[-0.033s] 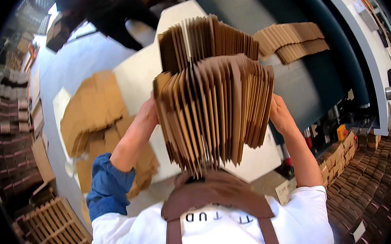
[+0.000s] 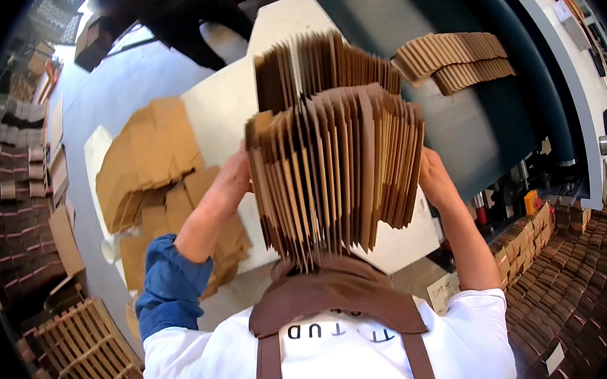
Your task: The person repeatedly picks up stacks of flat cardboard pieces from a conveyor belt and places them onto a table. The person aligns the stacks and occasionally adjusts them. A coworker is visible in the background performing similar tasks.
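Note:
A thick stack of folded brown cardboard blanks (image 2: pixel 338 172) stands on edge in front of my chest, its sheets fanned slightly apart. My left hand (image 2: pixel 234 177) presses against the left side of the stack, and my right hand (image 2: pixel 432 174) grips the right side. The fingertips of both hands are hidden behind the cardboard. Under the stack is a white tabletop (image 2: pixel 221 117). At its left lie loose flat cardboard sheets (image 2: pixel 148 145), overlapping one another.
On the right, a dark green conveyor belt (image 2: pixel 468 128) carries a row of overlapping cardboard pieces (image 2: pixel 450 54). A wooden pallet (image 2: pixel 83 357) lies at lower left. Bundled cardboard (image 2: pixel 579 281) covers the lower right floor. Another person in dark trousers (image 2: pixel 192 26) stands beyond the table.
The left side of the stack and my left hand have shifted slightly right, so the stack looks a little narrower. My right hand has stayed nearly in place.

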Demonstrator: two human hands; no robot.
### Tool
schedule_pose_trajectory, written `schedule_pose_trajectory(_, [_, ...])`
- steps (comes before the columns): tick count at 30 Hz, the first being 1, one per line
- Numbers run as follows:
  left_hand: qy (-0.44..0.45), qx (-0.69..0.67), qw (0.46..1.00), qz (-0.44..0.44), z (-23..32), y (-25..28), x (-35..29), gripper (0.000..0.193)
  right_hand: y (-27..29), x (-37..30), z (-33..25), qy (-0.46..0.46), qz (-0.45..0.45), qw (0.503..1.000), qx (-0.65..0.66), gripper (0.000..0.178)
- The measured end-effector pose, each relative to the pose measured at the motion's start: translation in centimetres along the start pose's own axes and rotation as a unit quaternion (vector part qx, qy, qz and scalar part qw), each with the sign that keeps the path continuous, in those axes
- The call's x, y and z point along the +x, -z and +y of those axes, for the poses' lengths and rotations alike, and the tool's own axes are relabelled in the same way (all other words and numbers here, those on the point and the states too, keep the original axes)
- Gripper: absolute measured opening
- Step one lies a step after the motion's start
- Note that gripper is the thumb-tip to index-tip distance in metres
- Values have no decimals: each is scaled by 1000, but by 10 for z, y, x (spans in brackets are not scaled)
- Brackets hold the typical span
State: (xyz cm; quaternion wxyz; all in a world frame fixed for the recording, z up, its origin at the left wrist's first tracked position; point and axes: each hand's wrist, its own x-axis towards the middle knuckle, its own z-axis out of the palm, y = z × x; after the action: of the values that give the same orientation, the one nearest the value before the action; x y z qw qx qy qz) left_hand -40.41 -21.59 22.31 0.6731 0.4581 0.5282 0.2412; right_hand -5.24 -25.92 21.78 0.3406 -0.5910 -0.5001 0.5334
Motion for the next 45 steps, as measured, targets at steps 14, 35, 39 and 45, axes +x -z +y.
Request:
schedule_pose_trajectory(14, [-65,118,991,-2,-129,58,-2,87,-67,-59,65,-137,-67,988,-5,85])
schedule_pose_trajectory(35, [-231,107,964,81,-199,12,7,60,-88,-28,123,-192,16,968,163,71])
schedule_pose_trajectory(39, [-211,21,969,125,-187,8,7,55,-83,-19,127,-217,65,964,138,70])
schedule_pose_trajectory(45, [-209,77,962,158,-150,23,-23,53,-98,4,93,-168,-52,971,162,78])
